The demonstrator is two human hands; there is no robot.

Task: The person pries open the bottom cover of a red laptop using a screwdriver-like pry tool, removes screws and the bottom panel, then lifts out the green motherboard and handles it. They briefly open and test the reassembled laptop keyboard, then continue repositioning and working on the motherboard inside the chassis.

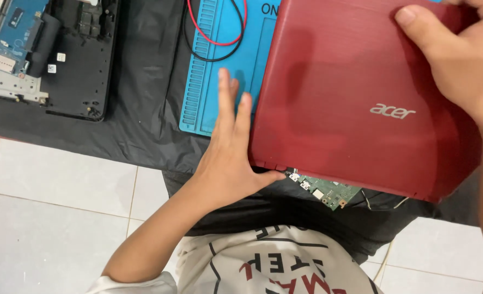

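Two bare hands hold a red laptop (pixel 356 98) between them. It lies lid-up, partly on a blue silicone repair mat (pixel 219 71) and partly over the dark cloth (pixel 143 98) that covers the work surface. The left hand (pixel 231 158) presses flat against the laptop's left edge, fingers spread and straight, thumb tucked under the near corner — an open hand bracing, not clenched. The right hand (pixel 451 60) lies on the lid near the far right corner, thumb flat on top; whether its other fingers curl round the edge I cannot tell.

The laptop's long axis runs left to right and tilts slightly, the near edge dropping toward the right. A green circuit board (pixel 328 191) sticks out from under that near edge, with thin wires just beside it.

Red and black cables (pixel 215 41) loop on the mat. Well apart to the left sits a second, opened black laptop chassis (pixel 78 60) with its blue motherboard (pixel 12 32) exposed. Below the cloth — white floor tiles (pixel 50 207).
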